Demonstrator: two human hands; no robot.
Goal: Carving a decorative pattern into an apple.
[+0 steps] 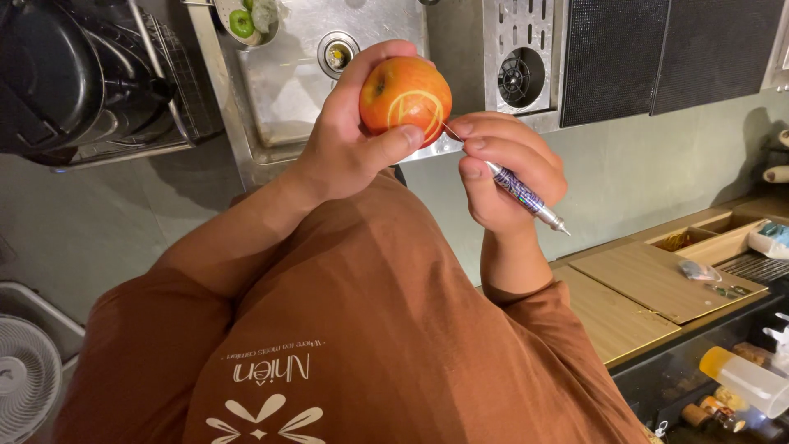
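One apple (406, 92) sits cupped in the left hand (349, 136), raised over the steel sink (288, 78). The right hand (505, 168) pinches one thin carving tool (526, 196), its tip touching the pale lines cut in the apple's skin. Nearby are one drain (338, 53), a bowl of green slices (246, 20), a black pot (66, 74), a white fan (25, 374) and wooden boards (649, 284); nothing blocks the hands.

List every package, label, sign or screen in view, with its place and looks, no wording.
Print on brown shirt: bottom centre, white lettering above a white petal-shaped emblem.
Plastic bottle: lower right, lying on its side, clear body, orange end.
No screens or signs visible.
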